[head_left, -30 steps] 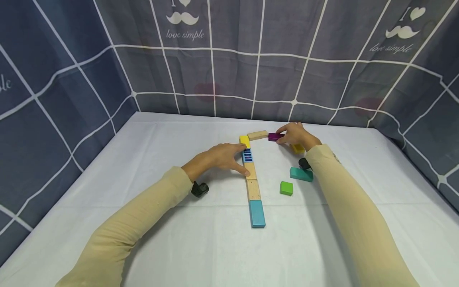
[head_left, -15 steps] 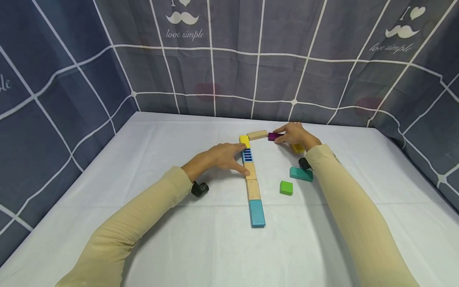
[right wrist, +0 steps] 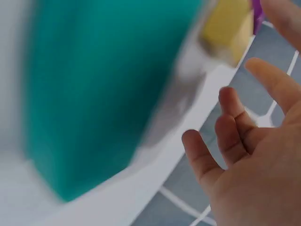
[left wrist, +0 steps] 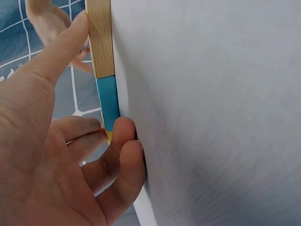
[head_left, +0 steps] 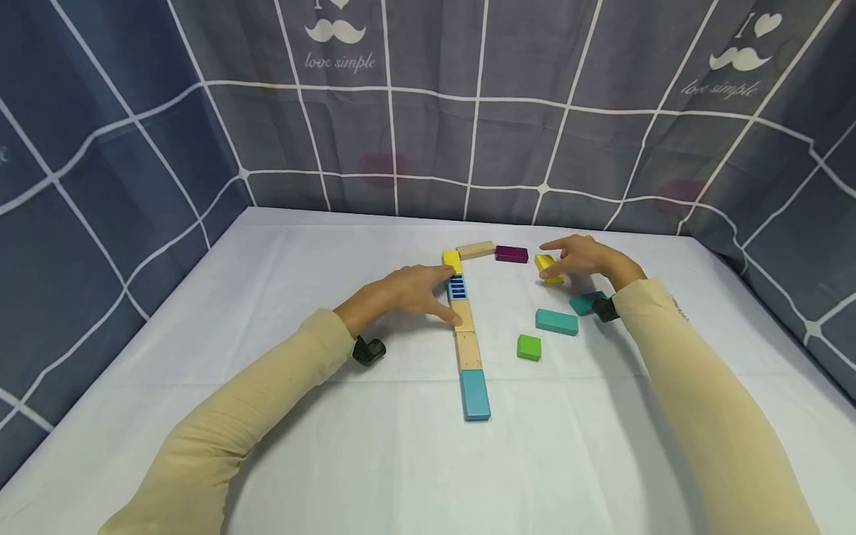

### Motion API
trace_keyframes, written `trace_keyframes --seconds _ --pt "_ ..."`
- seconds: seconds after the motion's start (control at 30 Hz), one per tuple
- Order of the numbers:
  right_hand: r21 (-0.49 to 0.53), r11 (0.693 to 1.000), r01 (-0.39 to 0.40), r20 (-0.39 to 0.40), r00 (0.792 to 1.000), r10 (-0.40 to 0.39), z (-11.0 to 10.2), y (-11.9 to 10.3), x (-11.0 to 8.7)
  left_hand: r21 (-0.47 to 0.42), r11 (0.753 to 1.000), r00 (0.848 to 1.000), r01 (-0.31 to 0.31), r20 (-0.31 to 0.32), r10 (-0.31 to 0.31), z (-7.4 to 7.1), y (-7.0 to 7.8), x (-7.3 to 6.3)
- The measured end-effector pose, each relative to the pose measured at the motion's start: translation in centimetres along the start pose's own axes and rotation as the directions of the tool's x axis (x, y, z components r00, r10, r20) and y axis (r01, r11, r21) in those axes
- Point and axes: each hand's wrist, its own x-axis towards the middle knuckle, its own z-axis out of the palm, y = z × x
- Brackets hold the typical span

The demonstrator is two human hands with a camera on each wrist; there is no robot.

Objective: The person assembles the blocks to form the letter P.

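1. Since the earlier head frame, the right hand (head_left: 578,256) has left the purple block (head_left: 511,254) and shifted outward to the loose yellow block (head_left: 547,267); the purple block stays at the end of the row (head_left: 464,331).
2. Spread fingers show the right hand released; whether its thumb touches the yellow I cannot tell. Thumb and forefinger seem parted to fit a block between them.
3. Relaxed, the left hand (head_left: 414,290) grips nothing: its thumb rests against the pale block (head_left: 463,316), forefinger near the seam between the corner block (head_left: 452,258) and striped block (head_left: 458,287), probably to steady the row.
4. Toward the person follow a second pale block (head_left: 468,350) and a blue block (head_left: 475,395). At its far end the row turns right through a beam (head_left: 475,250), ends butted, presumably so it runs unbroken.
5. Two teal blocks (head_left: 556,322) and a green block (head_left: 529,347) lie apart, perhaps kept within right-hand reach.
6. White table (head_left: 321,453) beneath, curtain (head_left: 428,134) behind.
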Motion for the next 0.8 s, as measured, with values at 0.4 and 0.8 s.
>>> trace_keyframes --seconds 0.4,0.8 --pt "0.082 0.997 -0.015 0.033 0.999 0.012 0.6 1.9 -0.3 -0.013 1.000 1.000 -0.005 -0.004 0.005 0.0 -0.3 -0.1" --pt "0.089 0.995 0.041 0.026 0.999 -0.043 0.9 1.2 0.2 -0.025 1.000 1.000 0.007 0.001 -0.007 -0.1 0.0 -0.3"
